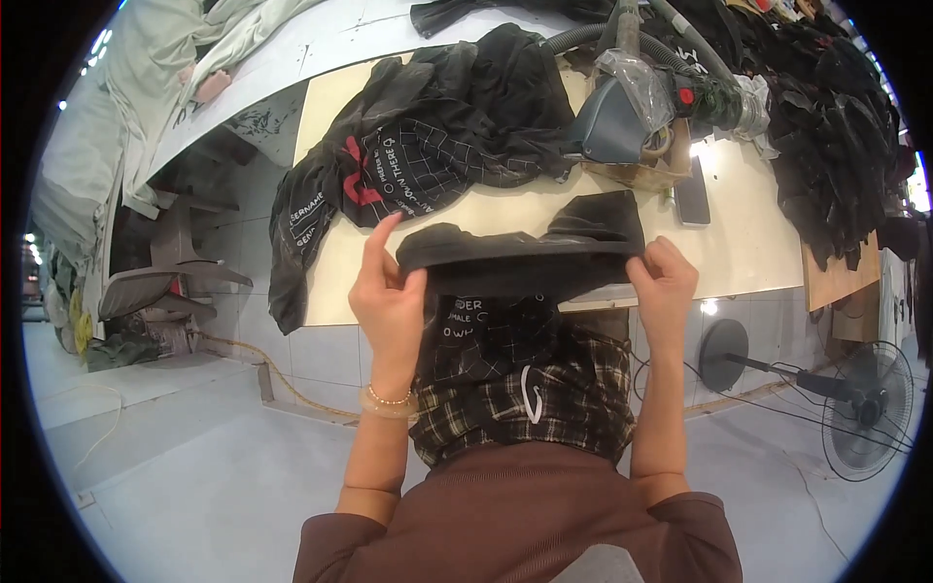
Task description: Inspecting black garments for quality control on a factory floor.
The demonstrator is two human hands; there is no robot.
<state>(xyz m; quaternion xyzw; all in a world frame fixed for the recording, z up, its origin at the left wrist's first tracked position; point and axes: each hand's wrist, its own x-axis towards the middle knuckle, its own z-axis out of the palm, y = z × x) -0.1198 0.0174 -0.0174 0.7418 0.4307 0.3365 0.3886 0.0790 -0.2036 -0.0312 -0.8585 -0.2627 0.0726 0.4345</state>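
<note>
Head view: left hand (389, 296) and right hand (664, 282) both pinch the folded black garment (520, 255) at its ends; looks soft, light, floppy, so edge grips suit it.

We hold a dark garment (525, 255) up at its folded top edge, our left hand (389, 291) gripping one end and our right hand (664, 282) the other — fingers (653, 255) curled over the fabric. Its plaid lower part hangs toward our lap. Beyond it, on the pale surface (748, 243), lie a heap of black clothes (437, 146), a steam iron (622, 112) (partly wrapped in plastic) and a phone (692, 192). A fan (865, 408) stands on the floor at right.
</note>
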